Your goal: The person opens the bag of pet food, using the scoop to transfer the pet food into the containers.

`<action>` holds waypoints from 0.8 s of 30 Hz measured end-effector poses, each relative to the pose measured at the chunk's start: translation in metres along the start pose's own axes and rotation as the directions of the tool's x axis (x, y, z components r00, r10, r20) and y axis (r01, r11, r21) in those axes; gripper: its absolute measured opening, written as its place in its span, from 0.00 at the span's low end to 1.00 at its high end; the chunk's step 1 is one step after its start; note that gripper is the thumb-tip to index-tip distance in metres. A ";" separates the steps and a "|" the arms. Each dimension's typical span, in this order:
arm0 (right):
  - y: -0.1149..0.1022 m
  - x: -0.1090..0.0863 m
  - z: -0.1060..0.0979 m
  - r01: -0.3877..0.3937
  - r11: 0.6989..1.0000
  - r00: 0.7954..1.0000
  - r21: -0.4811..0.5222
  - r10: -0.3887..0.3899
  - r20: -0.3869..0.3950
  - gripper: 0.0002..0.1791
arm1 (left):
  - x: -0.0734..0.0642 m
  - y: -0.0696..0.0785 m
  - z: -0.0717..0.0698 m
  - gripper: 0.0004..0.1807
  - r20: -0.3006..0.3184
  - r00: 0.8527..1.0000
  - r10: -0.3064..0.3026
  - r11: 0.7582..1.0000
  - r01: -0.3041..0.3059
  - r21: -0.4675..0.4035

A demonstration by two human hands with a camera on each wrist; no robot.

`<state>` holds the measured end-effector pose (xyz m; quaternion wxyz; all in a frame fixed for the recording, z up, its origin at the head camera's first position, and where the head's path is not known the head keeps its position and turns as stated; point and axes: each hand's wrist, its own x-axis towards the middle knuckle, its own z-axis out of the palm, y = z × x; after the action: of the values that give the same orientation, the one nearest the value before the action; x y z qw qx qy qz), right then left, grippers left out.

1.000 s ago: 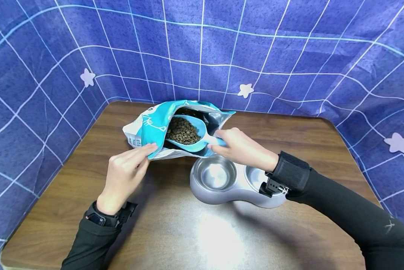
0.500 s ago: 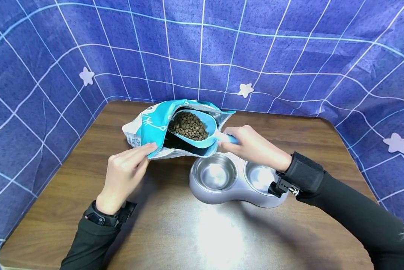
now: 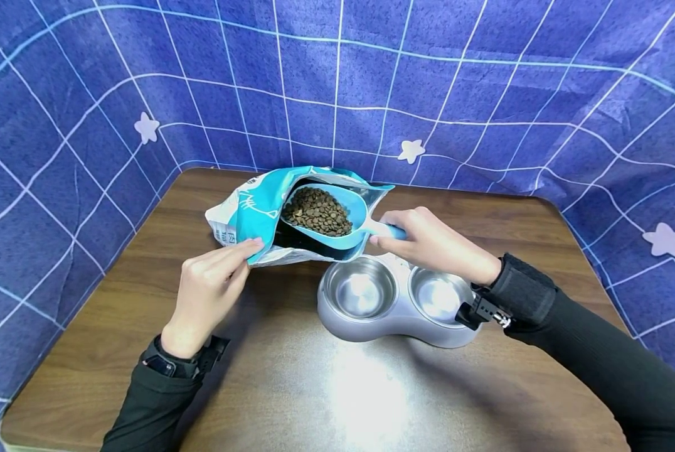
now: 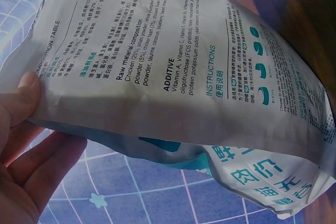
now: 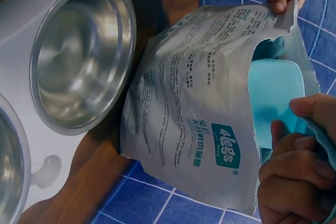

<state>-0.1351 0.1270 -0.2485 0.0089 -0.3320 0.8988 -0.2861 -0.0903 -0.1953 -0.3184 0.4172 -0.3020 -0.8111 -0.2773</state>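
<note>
In the head view a teal and white pet food bag (image 3: 258, 207) stands with its mouth wide. My left hand (image 3: 210, 285) pinches the near left edge of that mouth between thumb and fingers. A light blue scoop (image 3: 357, 204), heaped with brown kibble (image 3: 318, 212), sits within the opening. Its handle is gripped by my right hand (image 3: 419, 235), fingers curled round it. The right wrist view shows the back of the scoop (image 5: 275, 95) inside the torn rim, and the printed bag side (image 5: 210, 98). Deeper contents of the bag are mostly in shadow.
A grey double feeder (image 3: 394, 314) with two steel bowls stands on the wooden table (image 3: 270, 376), just in front of the bag and below my right forearm. Behind the table hangs a blue curtain (image 3: 484, 94) with white lines and stars.
My right hand has drawn the kibble-filled scoop up and to the right, toward the bag's mouth, most of it in the first half second. The left hand and bag have stayed put.
</note>
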 end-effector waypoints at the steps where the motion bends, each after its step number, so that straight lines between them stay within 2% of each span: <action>1: -0.001 -0.001 0.000 -0.001 1.000 1.000 0.000 0.001 0.002 0.12 | 0.000 0.000 0.000 0.17 0.000 1.000 -0.001 1.000 0.001 -0.002; 5: -0.002 -0.003 -0.003 0.002 1.000 1.000 0.004 -0.002 0.004 0.12 | 0.000 0.001 -0.001 0.17 0.002 1.000 -0.018 1.000 0.018 -0.013; 18: -0.004 -0.012 -0.011 0.001 1.000 1.000 0.005 -0.001 0.005 0.10 | 0.000 0.000 -0.001 0.17 0.027 1.000 -0.008 1.000 0.008 0.005; 24: -0.006 -0.017 -0.015 -0.001 1.000 1.000 0.002 0.001 0.005 0.11 | 0.000 0.001 0.000 0.18 0.007 1.000 -0.016 1.000 0.016 -0.007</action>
<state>-0.1218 0.1410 -0.2360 0.0114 -0.3320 0.8987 -0.2861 -0.0897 -0.1943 -0.3179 0.4111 -0.2980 -0.8138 -0.2827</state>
